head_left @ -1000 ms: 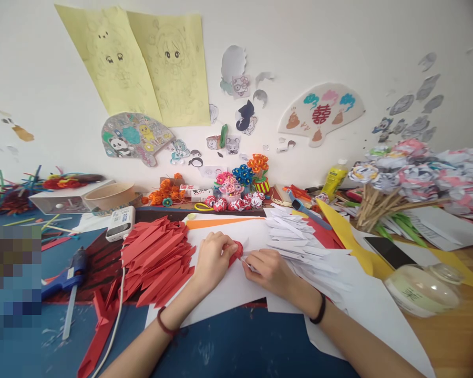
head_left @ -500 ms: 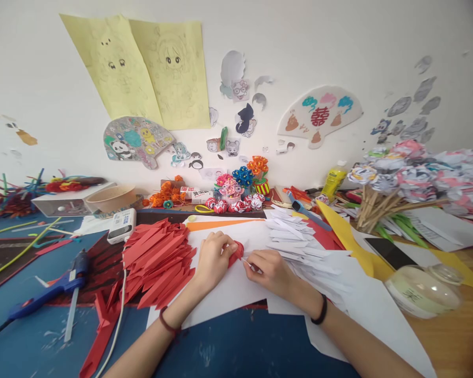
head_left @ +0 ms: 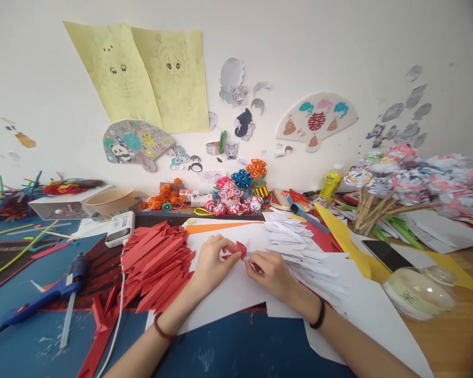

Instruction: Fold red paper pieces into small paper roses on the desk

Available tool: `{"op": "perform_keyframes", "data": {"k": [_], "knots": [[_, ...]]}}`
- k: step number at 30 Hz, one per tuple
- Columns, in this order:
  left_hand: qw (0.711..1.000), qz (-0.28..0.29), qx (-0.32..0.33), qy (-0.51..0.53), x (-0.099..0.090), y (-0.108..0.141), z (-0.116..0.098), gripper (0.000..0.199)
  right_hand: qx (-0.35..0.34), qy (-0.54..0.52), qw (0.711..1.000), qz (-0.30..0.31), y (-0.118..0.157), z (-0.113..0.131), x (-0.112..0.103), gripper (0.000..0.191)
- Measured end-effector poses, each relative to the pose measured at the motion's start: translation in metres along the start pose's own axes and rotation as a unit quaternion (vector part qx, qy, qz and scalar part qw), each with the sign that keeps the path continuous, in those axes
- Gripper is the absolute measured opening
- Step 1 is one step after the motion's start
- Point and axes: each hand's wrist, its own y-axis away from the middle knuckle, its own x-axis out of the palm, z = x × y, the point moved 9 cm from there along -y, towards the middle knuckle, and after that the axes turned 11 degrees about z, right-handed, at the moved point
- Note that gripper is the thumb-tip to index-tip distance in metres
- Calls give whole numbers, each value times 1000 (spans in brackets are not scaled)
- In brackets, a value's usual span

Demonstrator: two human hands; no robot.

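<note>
My left hand [head_left: 215,262] pinches a small piece of folded red paper [head_left: 241,250] between thumb and fingertips, above white sheets. My right hand [head_left: 271,272] is closed just right of it, thumb against curled fingers. What sits in that pinch is too small to make out. Left of my left hand is a thick heap of folded red paper strips [head_left: 157,262]. A spread pile of folded white paper strips [head_left: 295,241] lies beyond and right of my right hand. A large white sheet [head_left: 228,299] lies under both hands.
A blue glue gun [head_left: 69,283] lies at left, near a white power bank [head_left: 120,229] with its cable. At right are a phone [head_left: 390,254], a clear jar [head_left: 420,294] and paper flowers [head_left: 405,176] on sticks. Small craft flowers [head_left: 242,178] stand by the wall.
The red paper piece has turned in my left fingers and shows more of itself above them. My right fingertips have drawn slightly away from it. The view has tilted slightly.
</note>
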Motion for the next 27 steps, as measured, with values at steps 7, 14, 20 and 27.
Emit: {"op": "perform_keyframes", "data": {"k": [7, 14, 20, 27], "knots": [[1000, 7, -6, -2, 12, 1, 5, 5, -10, 24, 1000, -12, 0, 2, -3, 29], [1000, -2, 20, 15, 12, 2, -2, 9, -9, -7, 1000, -9, 0, 0, -4, 27], [998, 53, 21, 2, 13, 0, -4, 10, 6, -58, 998, 12, 0, -6, 0, 24], [997, 78, 16, 4, 14, -3, 0, 8, 13, -92, 996, 14, -2, -7, -2, 22]]}}
